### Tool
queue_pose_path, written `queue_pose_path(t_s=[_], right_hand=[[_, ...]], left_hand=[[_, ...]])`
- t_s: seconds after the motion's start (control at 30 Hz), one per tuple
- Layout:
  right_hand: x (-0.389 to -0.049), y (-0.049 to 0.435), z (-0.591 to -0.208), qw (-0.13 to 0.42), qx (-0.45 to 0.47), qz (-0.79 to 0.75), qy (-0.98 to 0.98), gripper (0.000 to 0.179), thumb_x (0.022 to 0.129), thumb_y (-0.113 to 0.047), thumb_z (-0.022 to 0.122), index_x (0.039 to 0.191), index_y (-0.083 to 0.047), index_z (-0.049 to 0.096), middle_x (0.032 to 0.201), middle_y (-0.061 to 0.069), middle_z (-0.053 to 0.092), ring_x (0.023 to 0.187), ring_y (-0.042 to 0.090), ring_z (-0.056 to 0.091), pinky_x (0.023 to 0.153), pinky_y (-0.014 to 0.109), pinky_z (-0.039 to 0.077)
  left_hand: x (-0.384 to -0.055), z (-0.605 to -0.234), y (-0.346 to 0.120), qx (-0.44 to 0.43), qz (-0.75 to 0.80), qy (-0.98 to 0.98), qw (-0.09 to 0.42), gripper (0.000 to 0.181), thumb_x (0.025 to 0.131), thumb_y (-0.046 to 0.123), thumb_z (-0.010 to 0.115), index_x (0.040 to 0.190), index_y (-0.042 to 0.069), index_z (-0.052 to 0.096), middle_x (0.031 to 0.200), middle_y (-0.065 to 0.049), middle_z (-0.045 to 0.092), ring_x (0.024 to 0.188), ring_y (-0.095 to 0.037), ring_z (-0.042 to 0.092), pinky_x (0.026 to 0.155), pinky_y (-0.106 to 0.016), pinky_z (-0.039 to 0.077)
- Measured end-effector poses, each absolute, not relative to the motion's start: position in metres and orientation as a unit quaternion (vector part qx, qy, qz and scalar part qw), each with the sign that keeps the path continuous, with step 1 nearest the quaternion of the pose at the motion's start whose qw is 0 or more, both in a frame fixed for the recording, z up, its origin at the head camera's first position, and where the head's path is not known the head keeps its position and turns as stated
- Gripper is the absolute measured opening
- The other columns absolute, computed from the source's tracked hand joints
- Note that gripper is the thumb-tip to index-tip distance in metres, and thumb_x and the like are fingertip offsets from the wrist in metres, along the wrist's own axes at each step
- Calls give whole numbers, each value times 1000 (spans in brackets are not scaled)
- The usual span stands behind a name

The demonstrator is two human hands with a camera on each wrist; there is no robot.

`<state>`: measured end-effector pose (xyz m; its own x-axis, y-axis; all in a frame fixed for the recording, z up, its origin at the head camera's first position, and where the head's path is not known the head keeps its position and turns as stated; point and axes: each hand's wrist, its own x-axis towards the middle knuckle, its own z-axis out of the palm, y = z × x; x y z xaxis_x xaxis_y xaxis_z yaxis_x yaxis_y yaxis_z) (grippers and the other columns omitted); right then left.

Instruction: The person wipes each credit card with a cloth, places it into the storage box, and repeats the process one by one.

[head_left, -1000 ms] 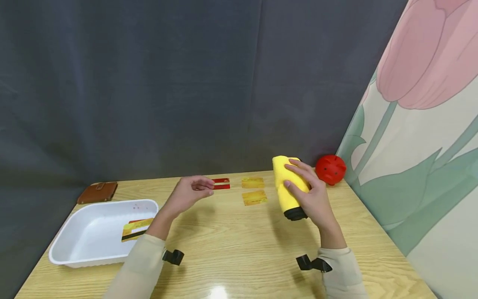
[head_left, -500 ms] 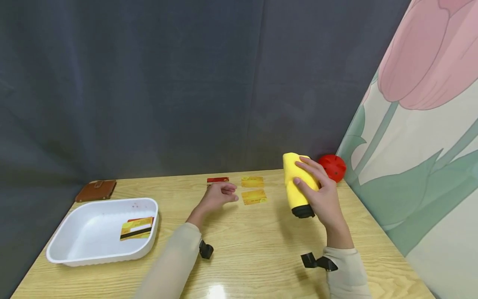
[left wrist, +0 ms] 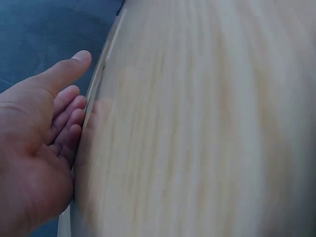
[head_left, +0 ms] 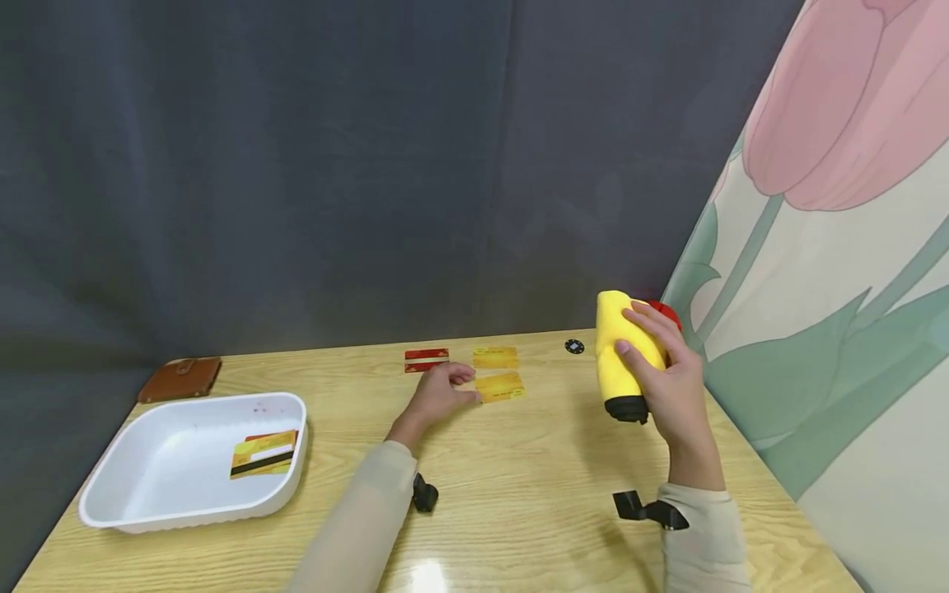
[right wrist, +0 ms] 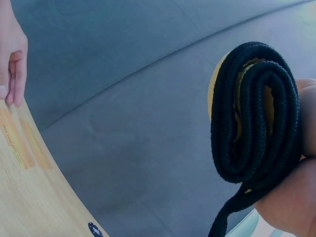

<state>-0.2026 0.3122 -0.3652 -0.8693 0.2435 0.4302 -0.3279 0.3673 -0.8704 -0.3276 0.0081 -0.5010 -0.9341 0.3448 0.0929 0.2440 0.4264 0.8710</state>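
My right hand [head_left: 673, 387] grips a rolled yellow towel [head_left: 617, 350] with black edging, raised over the right part of the table. In the right wrist view the black end of the towel [right wrist: 254, 113] shows its layers, with a loop hanging below. My left hand [head_left: 437, 395] is at the lower yellow card [head_left: 502, 386], fingertips right at its left edge. Thumb and fingers stand apart with nothing between them; in the left wrist view the left hand [left wrist: 37, 143] has loosely bent fingers. Just behind lie another yellow card [head_left: 496, 357] and a red card [head_left: 426, 355].
A white tray [head_left: 170, 511] on the left holds several cards [head_left: 261, 455]. Behind it lies a brown leather wallet [head_left: 180, 380]. A black round chip [head_left: 574, 347] is near the table's back edge. The towel and right hand mostly hide the red piggy bank [head_left: 670, 314].
My left hand has moved right, past the red card to the lower yellow card. The right hand has carried the towel rightward, uncovering the black chip and covering most of the piggy bank.
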Motion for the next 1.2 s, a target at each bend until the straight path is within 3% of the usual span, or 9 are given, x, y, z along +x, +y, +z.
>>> queue_pose_path(t_s=[0.23, 0.53, 0.7, 0.97, 1.2], right_hand=[[-202, 317, -365, 252, 22, 564, -786, 47, 97, -16, 72, 143, -17, 63, 157, -3, 49, 128, 12, 48, 83, 15, 52], [-201, 315, -365, 257, 25, 574, -777, 46, 97, -13, 72, 142, -14, 64, 155, -2, 51, 128, 14, 49, 83, 16, 52], [-201, 314, -365, 255, 26, 577, -775, 45, 97, -12, 72, 142, -14, 64, 154, -2, 51, 127, 15, 49, 82, 16, 53], [-202, 314, -364, 255, 26, 583, -771, 45, 97, -12, 72, 142, -13, 64, 154, -2, 51, 128, 14, 47, 84, 16, 52], [-202, 315, -363, 255, 25, 578, -775, 45, 97, -13, 72, 142, -14, 64, 154, -2, 51, 128, 14, 48, 84, 16, 52]], left_hand=[[-329, -504, 19, 201, 471, 858, 41, 50, 84, 26, 87, 128, 9, 72, 118, -7, 65, 107, -23, 59, 98, -42, 54], [-328, -508, 23, 182, 420, 889, 17, 44, 83, 30, 88, 121, 13, 75, 106, -3, 61, 95, -18, 53, 89, -37, 50], [-328, -504, 24, 167, 406, 898, 27, 41, 82, 30, 89, 117, 12, 75, 104, -3, 59, 95, -19, 50, 90, -37, 48], [-325, -496, 24, 151, 394, 906, 40, 44, 83, 28, 88, 118, 11, 67, 113, -5, 61, 104, -23, 55, 97, -41, 49], [-321, -495, 22, 155, 413, 897, 21, 46, 84, 18, 86, 121, 13, 59, 99, -4, 68, 86, -18, 62, 87, -40, 51]])
